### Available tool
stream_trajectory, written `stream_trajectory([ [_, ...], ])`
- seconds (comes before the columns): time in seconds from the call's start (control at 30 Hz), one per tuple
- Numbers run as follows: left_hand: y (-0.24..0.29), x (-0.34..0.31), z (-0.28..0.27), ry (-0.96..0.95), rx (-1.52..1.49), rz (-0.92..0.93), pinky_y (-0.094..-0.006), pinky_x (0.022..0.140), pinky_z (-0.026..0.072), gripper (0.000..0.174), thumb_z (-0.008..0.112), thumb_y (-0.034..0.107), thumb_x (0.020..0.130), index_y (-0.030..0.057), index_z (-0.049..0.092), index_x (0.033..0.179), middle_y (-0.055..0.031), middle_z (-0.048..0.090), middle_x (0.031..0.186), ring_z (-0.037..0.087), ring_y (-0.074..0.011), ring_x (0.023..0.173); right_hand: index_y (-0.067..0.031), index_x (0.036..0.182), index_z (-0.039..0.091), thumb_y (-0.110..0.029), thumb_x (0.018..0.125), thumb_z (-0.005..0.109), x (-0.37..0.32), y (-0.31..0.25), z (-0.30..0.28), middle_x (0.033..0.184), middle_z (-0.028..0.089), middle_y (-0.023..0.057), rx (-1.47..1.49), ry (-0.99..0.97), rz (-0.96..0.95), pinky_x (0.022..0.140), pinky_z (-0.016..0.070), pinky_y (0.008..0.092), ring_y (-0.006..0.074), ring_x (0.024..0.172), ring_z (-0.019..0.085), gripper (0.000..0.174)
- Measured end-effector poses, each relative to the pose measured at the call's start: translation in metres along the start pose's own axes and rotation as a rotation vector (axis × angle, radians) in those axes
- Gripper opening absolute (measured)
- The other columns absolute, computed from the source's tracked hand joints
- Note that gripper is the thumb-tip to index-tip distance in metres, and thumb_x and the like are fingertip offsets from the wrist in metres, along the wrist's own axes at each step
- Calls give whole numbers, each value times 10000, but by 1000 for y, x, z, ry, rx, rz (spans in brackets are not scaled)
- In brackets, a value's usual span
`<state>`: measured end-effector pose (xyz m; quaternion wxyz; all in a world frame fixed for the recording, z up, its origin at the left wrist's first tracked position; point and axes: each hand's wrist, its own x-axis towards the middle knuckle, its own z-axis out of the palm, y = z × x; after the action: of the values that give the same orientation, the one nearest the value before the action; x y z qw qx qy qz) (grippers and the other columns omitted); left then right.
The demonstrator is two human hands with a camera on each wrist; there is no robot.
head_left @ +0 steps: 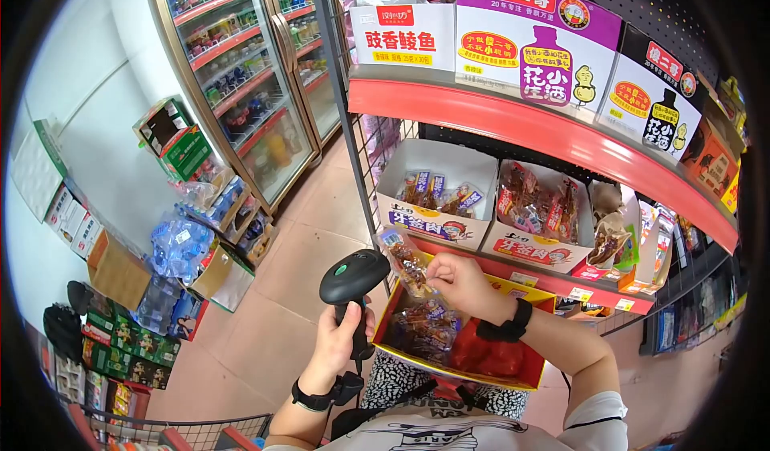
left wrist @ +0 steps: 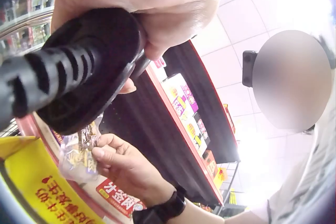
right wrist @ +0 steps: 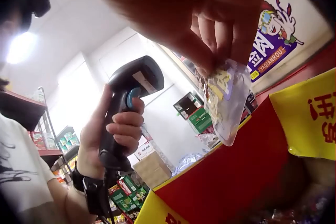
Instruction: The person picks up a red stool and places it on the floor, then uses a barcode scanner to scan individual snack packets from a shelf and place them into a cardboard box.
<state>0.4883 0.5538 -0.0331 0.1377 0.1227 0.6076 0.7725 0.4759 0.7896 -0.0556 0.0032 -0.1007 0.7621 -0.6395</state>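
Note:
My left hand (head_left: 333, 340) grips the handle of a black barcode scanner (head_left: 353, 278), a finger at its blue trigger (right wrist: 133, 96) in the right wrist view. Between thumb and fingers, my right hand (head_left: 469, 285) pinches a clear snack packet (head_left: 403, 262) with purple print. The packet hangs beside the scanner head, above a yellow and red open carton (head_left: 525, 377). Inside that carton lie several similar snack packets (head_left: 425, 331) and a red plastic bag (head_left: 485, 353). In the left wrist view the packet (left wrist: 81, 153) dangles from the right fingers.
Ahead, a shelf (head_left: 553, 122) bears printed snack boxes; below stand a white box (head_left: 433, 218) of purple packets and another box (head_left: 536, 244) of red packets. Glass-door fridges (head_left: 241, 74) stand at the left back. Bottled water (head_left: 178, 246) and cartons line the left wall.

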Motion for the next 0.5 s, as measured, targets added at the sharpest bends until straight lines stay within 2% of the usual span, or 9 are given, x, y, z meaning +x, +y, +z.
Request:
stream_trajectory([
  [0.5, 0, -1, -1, -1, 19, -25, -242, 562, 398, 440, 454, 448, 886, 20, 481, 987, -63, 519, 685, 491, -124, 596, 23, 860, 513, 64, 787, 503, -3, 5, 0, 744, 605, 63, -29, 50, -52, 667, 471, 239, 111, 770, 612, 84],
])
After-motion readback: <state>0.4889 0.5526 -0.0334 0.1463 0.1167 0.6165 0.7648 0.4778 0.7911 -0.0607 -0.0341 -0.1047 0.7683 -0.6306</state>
